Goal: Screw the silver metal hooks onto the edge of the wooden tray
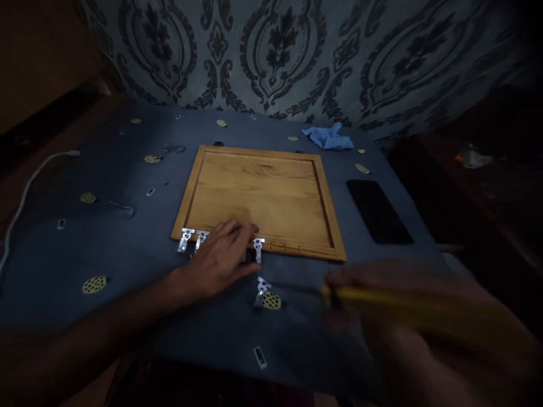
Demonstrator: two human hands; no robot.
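A small framed wooden cabinet door (254,189) lies flat on the blue tablecloth. Several silvery hinges (185,240) line its near edge, some partly hidden by my left hand (223,254). That hand bends over the near edge, its fingers on the wood and its thumb in front, beside another hinge (258,250). My right hand (382,316), smeared by motion, is wrapped round the yellow handle of a screwdriver (324,294). Its thin shaft points left at a separate hinge (262,291) below the door; whether they touch I cannot tell.
A black phone (379,212) lies right of the door, and a crumpled blue cloth (328,137) lies behind it. A white cable (25,195) runs along the left. Patterned wallpaper (280,51) rises behind the tablecloth (139,249). The light is dim.
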